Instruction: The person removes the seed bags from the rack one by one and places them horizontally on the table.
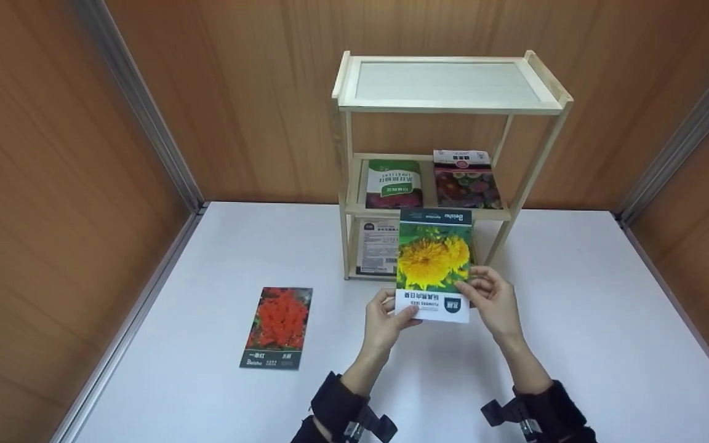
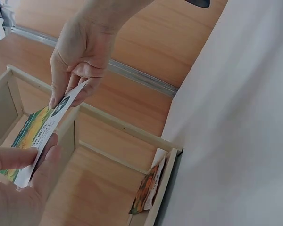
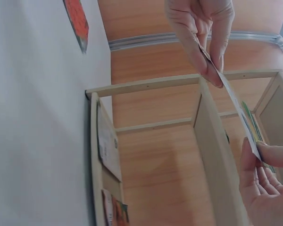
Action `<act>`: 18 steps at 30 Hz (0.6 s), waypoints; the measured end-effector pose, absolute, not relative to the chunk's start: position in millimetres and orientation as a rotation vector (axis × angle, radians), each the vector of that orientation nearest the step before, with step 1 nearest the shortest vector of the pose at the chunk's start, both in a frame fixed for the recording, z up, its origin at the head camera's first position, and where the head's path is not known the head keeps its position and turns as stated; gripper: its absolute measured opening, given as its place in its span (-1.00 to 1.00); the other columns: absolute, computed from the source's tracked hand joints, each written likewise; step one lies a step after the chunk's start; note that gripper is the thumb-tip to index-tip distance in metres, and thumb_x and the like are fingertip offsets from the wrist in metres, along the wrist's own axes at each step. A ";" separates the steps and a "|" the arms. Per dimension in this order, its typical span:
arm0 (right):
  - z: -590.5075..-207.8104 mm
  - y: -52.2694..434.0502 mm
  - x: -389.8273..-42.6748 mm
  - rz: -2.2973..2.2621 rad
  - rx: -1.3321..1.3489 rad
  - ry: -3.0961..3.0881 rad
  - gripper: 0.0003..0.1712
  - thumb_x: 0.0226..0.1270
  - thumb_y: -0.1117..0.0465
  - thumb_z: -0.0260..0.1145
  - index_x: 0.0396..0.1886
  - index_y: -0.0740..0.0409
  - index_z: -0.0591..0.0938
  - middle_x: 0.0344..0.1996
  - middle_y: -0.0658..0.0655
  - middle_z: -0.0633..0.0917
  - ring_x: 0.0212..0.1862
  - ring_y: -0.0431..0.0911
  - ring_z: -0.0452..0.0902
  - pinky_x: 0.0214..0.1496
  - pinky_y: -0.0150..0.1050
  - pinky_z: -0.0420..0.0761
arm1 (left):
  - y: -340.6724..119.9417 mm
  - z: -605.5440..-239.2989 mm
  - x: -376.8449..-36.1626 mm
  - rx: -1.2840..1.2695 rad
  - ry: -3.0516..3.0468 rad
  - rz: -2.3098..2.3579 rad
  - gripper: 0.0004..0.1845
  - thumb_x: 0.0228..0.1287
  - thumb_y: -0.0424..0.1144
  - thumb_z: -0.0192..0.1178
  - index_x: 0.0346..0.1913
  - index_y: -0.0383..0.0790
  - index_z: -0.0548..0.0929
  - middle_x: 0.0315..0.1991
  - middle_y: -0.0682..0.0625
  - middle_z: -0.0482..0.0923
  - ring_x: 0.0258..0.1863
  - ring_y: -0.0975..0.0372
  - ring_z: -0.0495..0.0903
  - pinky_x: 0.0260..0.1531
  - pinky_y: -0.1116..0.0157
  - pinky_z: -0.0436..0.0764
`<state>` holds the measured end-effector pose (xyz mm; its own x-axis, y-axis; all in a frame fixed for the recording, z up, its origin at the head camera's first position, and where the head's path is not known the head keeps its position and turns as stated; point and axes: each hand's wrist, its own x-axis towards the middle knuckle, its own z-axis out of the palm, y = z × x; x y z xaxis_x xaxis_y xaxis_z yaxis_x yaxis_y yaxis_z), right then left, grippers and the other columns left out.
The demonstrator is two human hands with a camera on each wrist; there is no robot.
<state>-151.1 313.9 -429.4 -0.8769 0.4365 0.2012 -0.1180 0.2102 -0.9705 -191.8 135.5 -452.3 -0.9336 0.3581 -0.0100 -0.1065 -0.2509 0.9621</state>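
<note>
Both hands hold yellow-flower seed packet [image 1: 433, 264] upright above white table [image 1: 576, 320], just in front of wooden shelf rack [image 1: 447, 111]. Left hand [image 1: 385, 320] pinches lower left corner, thumb on front; right hand [image 1: 495, 298] pinches lower right edge. Packet likely light, thin, flexible paper, glossy so maybe slippery; bends if squeezed mid-face. Best hold: edges or corners, light pinch. Red-flower packet [image 1: 277, 327] flat on table, well apart to left. Three more packets on shelves.
</note>
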 end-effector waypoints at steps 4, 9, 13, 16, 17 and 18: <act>-441.8 312.3 -146.9 1.749 -0.355 -2.082 -0.71 0.09 0.38 0.28 -0.17 0.35 0.47 -0.45 0.26 0.65 -0.49 -0.10 0.58 -0.48 -0.33 0.58 | 133.3 -466.0 -187.2 0.268 1.724 2.232 -0.67 0.00 -0.58 0.16 -0.11 -0.46 0.39 -0.29 -0.22 0.60 -0.36 0.07 0.63 -0.36 0.25 0.60; -456.9 310.7 -139.9 1.801 -0.444 -2.117 -0.69 0.09 0.35 0.29 -0.16 0.33 0.47 -0.44 0.25 0.67 -0.47 -0.06 0.59 -0.46 -0.27 0.59 | 131.4 -481.7 -179.8 0.223 1.724 2.205 -0.66 0.00 -0.55 0.17 -0.10 -0.45 0.38 -0.29 -0.20 0.60 -0.36 0.08 0.63 -0.36 0.26 0.60; -468.7 308.1 -136.2 1.814 -0.504 -2.139 -0.70 0.09 0.34 0.30 -0.17 0.32 0.47 -0.45 0.25 0.67 -0.48 -0.03 0.59 -0.46 -0.27 0.59 | 128.8 -491.6 -173.3 0.191 1.727 2.195 -0.65 0.00 -0.53 0.18 -0.10 -0.45 0.39 -0.30 -0.18 0.61 -0.36 0.09 0.63 -0.37 0.26 0.60; -476.3 305.5 -134.0 1.824 -0.543 -2.143 -0.72 0.09 0.35 0.29 -0.19 0.32 0.47 -0.45 0.24 0.67 -0.48 -0.01 0.60 -0.45 -0.27 0.59 | 126.6 -498.5 -170.2 0.168 1.723 2.200 -0.65 -0.01 -0.52 0.19 -0.10 -0.45 0.39 -0.31 -0.19 0.61 -0.37 0.08 0.63 -0.37 0.25 0.60; -478.3 304.5 -133.4 1.832 -0.556 -2.141 -0.73 0.10 0.35 0.28 -0.19 0.32 0.47 -0.46 0.24 0.67 -0.48 -0.01 0.60 -0.45 -0.27 0.59 | 126.1 -500.9 -169.6 0.166 1.724 2.202 -0.65 0.00 -0.52 0.19 -0.10 -0.45 0.39 -0.31 -0.19 0.61 -0.37 0.08 0.63 -0.38 0.25 0.60; -480.0 303.6 -132.8 1.841 -0.567 -2.138 -0.73 0.10 0.35 0.28 -0.19 0.31 0.46 -0.46 0.24 0.67 -0.48 -0.01 0.60 -0.45 -0.27 0.59 | 125.6 -502.8 -169.2 0.158 1.725 2.202 -0.64 0.00 -0.52 0.19 -0.09 -0.45 0.39 -0.31 -0.19 0.61 -0.38 0.08 0.63 -0.38 0.25 0.60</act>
